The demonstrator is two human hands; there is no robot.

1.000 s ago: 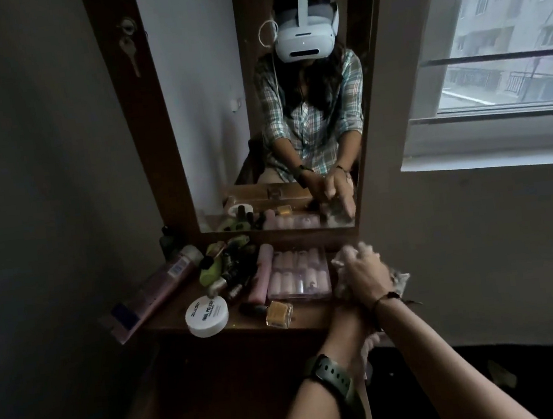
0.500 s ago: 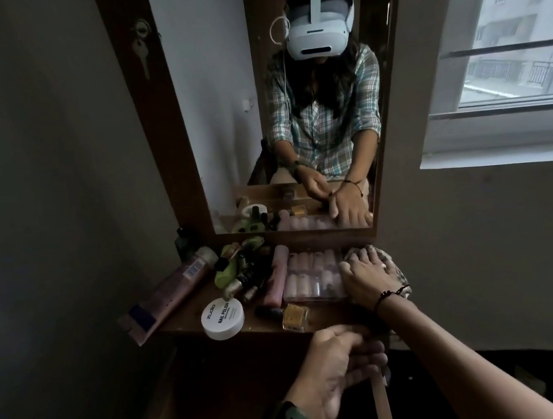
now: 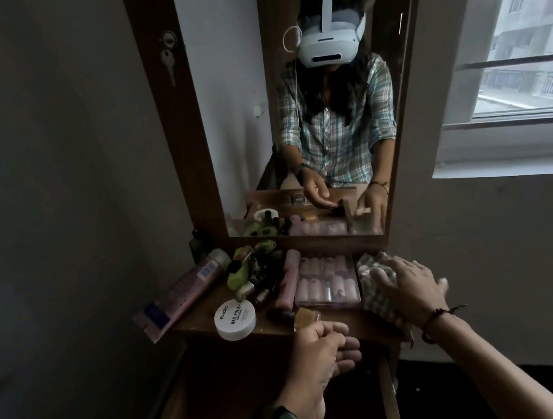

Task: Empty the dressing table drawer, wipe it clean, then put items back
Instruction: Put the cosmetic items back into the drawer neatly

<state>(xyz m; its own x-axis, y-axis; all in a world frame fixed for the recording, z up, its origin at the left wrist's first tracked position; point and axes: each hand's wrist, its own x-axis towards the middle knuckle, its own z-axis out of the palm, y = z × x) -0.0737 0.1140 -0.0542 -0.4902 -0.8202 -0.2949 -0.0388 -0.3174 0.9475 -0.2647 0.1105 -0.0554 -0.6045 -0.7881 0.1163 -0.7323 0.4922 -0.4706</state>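
Note:
The dressing table top (image 3: 198, 321) holds the emptied items: a long pink tube (image 3: 181, 296), a white nail polish remover jar (image 3: 235, 319), a clear box of pink rollers (image 3: 326, 281), a cluster of small bottles (image 3: 255, 280) and a gold square bottle (image 3: 306, 316). A checked cloth (image 3: 372, 288) lies bunched at the top's right end. My right hand (image 3: 412, 290) rests flat on it, fingers spread. My left hand (image 3: 322, 352) hovers over the open dark wooden drawer (image 3: 221, 405), fingers loosely curled, holding nothing that I can see.
A tall mirror (image 3: 239, 110) in a brown frame stands behind the items and reflects a person with a headset. A key (image 3: 169, 63) hangs in the frame's lock. A grey wall is on the left, a barred window (image 3: 512, 79) on the right.
Both hands were together on the cloth at the table's right end. My left hand has come back toward me over the drawer, and my right hand has flattened onto the cloth.

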